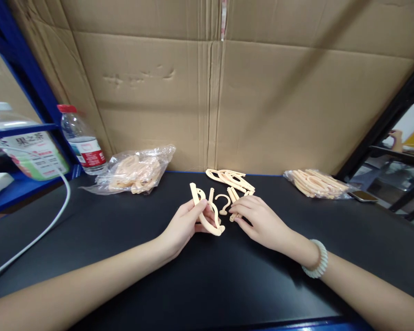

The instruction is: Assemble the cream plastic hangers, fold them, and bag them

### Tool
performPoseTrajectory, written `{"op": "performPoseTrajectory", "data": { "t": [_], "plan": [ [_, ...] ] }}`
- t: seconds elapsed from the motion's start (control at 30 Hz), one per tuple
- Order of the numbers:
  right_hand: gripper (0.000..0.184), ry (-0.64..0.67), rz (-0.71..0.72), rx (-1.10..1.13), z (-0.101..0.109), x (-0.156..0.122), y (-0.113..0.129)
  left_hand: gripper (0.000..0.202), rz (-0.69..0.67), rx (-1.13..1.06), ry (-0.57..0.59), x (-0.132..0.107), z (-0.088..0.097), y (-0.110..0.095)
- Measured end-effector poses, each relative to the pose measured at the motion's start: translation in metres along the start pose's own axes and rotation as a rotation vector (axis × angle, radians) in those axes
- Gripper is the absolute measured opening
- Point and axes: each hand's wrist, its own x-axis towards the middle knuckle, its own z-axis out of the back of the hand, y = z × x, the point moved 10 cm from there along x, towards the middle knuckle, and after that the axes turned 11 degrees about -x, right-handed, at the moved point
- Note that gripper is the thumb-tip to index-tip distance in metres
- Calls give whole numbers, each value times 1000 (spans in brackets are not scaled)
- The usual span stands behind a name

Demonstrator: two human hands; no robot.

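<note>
My left hand (182, 225) is closed on a cream plastic hanger arm (212, 229), thumb on top, with the piece tilted above the table. Another slim part stands up behind it, and I cannot tell whether the two are joined. Between my hands lies a loose hanger hook (223, 212), its curve pointing away from me. The fingers of my right hand (262, 220) are bent around more cream hanger arms (232, 195) just right of the hook. My fingers hide part of these pieces.
Several hanger arms (224, 176) lie in a pile behind my hands. Clear bags of cream parts sit at left (138, 172) and right (313, 182), with a phone (363, 196) beside the right one. A bottle (86, 147), white cable (58, 214) and cardboard wall (152, 101) border the black table (200, 285).
</note>
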Motion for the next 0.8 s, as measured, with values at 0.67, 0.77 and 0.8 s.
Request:
{"op": "performPoseTrajectory", "data": {
  "t": [0.67, 0.77, 0.8],
  "plan": [
    [32, -81, 231, 31, 27, -5, 48, 39, -20, 186, 135, -3, -14, 1],
    [24, -58, 273, -4, 28, -6, 59, 38, -33, 265, 184, -4, -18, 0],
    [22, -74, 266, -18, 29, -6, 59, 38, -36, 275, 193, -4, -19, 0]
  ]
}}
